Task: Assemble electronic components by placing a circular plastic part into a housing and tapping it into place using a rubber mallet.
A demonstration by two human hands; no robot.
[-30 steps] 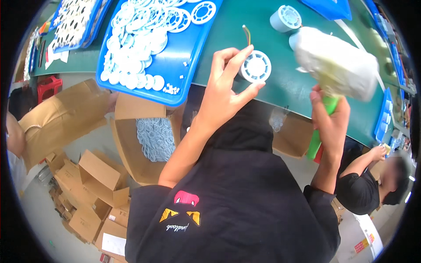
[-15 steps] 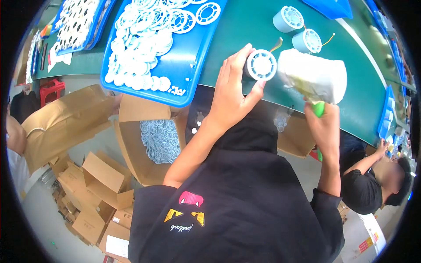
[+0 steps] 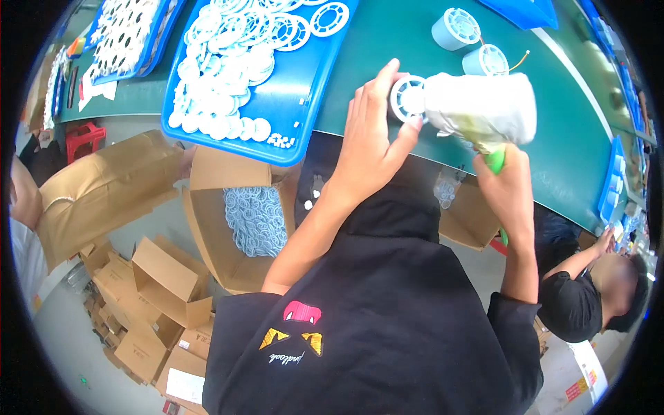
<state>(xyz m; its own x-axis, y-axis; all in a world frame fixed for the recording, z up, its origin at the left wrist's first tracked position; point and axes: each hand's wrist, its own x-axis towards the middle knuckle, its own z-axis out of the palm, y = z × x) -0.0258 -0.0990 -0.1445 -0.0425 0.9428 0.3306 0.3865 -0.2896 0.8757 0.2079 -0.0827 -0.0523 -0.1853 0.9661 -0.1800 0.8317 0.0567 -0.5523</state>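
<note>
My left hand (image 3: 370, 138) grips a white round plastic housing (image 3: 408, 98) with a slotted rim, thumb and fingers on its sides, near the table's front edge. In my right hand (image 3: 508, 180) is a mallet (image 3: 484, 107) with a green handle and a large head wrapped in white. The mallet head hides the right part of the housing; I cannot tell whether they touch. Two similar housings, a far one (image 3: 456, 29) and a nearer one (image 3: 486, 61), stand beyond the mallet. A thin wire comes out of the nearer one.
A blue tray (image 3: 277, 114) heaped with white discs and rings lies left on the green table (image 3: 574, 152). Below it stands a carton (image 3: 207, 228) of pale blue rings. More cartons (image 3: 131, 297) lie on the floor at left. A co-worker (image 3: 574, 297) sits at right.
The mallet has swung left, from beside the housing to over its right part. My left hand has hardly moved and still holds the housing.
</note>
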